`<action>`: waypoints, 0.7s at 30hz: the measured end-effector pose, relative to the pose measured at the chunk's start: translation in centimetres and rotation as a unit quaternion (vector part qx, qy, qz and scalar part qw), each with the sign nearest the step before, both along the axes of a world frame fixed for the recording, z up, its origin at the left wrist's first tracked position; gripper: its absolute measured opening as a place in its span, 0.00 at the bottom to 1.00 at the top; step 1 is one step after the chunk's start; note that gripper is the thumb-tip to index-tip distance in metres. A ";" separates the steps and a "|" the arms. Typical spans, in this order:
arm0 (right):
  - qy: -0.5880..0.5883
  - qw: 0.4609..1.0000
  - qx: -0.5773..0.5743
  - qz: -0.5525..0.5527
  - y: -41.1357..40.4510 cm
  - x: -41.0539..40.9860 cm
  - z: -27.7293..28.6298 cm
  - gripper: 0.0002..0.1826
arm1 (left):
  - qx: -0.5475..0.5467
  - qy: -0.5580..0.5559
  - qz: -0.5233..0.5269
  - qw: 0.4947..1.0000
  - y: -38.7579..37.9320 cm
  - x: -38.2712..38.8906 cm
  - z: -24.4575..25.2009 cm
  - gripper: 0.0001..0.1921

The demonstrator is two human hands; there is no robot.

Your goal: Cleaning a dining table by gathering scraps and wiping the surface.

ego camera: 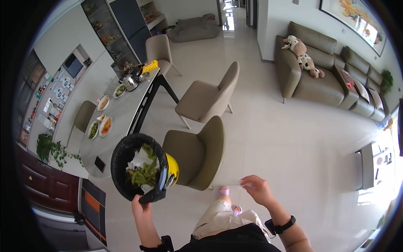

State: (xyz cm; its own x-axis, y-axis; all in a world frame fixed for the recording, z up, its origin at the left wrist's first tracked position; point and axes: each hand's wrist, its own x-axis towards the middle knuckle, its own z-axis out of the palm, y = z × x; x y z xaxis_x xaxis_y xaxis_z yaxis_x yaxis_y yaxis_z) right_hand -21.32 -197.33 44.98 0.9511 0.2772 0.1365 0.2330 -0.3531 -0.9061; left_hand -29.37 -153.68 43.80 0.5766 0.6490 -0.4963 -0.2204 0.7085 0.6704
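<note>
My left hand [141,206] grips the rim of a yellow waste bin [172,170] from below, at its near side. A black bin liner [121,167] is folded over the bin's rim. Inside, green pods [144,174], which look like edamame, lie among crumpled white tissues [140,159]. The bin is raised beside the table end, its mouth tipped towards me. Over the floor to the right, my right hand [258,190] pinches a thin, pale, see-through piece [233,183] between thumb and fingers; its material is unclear.
On the grey dining table [121,123] are several dishes of food [106,126], a phone [100,163] and a metal kettle [130,82]. An olive chair [189,154] stands right behind the bin, a beige chair [207,100] beyond it. A leather sofa [318,88] lines the far right wall.
</note>
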 end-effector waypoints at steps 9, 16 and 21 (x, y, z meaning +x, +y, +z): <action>0.079 0.993 0.086 -0.029 -8.1 15.4 5.9 0.09 | -0.014 -0.029 0.026 0.999 -11.2 15.0 5.8 0.04; 0.079 0.993 0.086 -0.022 -14.7 29.5 6.5 0.11 | -0.063 -0.075 -0.017 0.995 -17.0 25.8 10.8 0.05; 0.089 0.994 0.045 0.046 -17.7 42.4 8.2 0.09 | -0.012 -0.037 0.063 0.997 -22.6 32.7 12.9 0.05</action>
